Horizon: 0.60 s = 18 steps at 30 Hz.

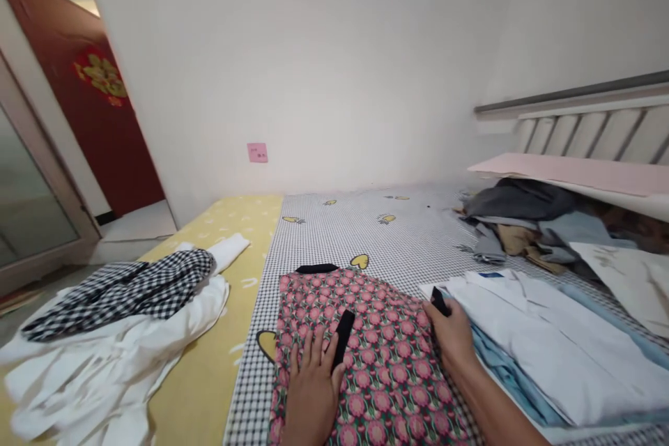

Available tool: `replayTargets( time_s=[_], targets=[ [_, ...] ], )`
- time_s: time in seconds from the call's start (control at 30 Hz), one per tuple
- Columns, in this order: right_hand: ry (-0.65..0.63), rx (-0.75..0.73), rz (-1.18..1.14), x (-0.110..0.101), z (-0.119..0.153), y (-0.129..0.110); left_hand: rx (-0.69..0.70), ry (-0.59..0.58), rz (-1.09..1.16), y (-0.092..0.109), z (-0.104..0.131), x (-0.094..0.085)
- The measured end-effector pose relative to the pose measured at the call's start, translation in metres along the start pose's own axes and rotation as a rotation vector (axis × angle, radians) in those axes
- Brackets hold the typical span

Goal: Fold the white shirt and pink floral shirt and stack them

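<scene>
A pink floral shirt with black trim lies spread on the bed in front of me, its black collar pointing away. My left hand rests flat on its left half, fingers apart, beside a black cuff folded in over the front. On the right edge of the shirt, my right hand is closed around the other sleeve end, whose black cuff sticks out by the thumb. The lower part of the shirt runs out of view.
White shirts and blue garments lie stacked close on the right. Behind them sits a pile of dark clothes under a pink board. At left are a black-and-white checked garment and crumpled white cloth. A wall stands behind the bed.
</scene>
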State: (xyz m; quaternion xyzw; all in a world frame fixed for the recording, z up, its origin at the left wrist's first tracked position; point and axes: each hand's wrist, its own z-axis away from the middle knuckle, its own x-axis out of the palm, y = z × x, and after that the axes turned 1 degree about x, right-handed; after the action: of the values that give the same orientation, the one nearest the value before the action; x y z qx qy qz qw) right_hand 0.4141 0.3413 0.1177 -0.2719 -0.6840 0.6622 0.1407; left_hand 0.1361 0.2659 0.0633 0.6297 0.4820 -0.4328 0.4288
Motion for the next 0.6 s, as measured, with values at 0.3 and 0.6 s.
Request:
replayTargets(
  time_s=[0.3, 0.6],
  targets=[
    [-0.153, -0.598, 0.211, 0.099, 0.056, -0.046, -0.020, 0.106, 0.056, 0.001, 0.004, 0.011],
    [-0.424, -0.856, 0.582, 0.132, 0.118, -0.028, 0.043, 0.223, 0.012, -0.007, 0.001, 0.035]
  ],
)
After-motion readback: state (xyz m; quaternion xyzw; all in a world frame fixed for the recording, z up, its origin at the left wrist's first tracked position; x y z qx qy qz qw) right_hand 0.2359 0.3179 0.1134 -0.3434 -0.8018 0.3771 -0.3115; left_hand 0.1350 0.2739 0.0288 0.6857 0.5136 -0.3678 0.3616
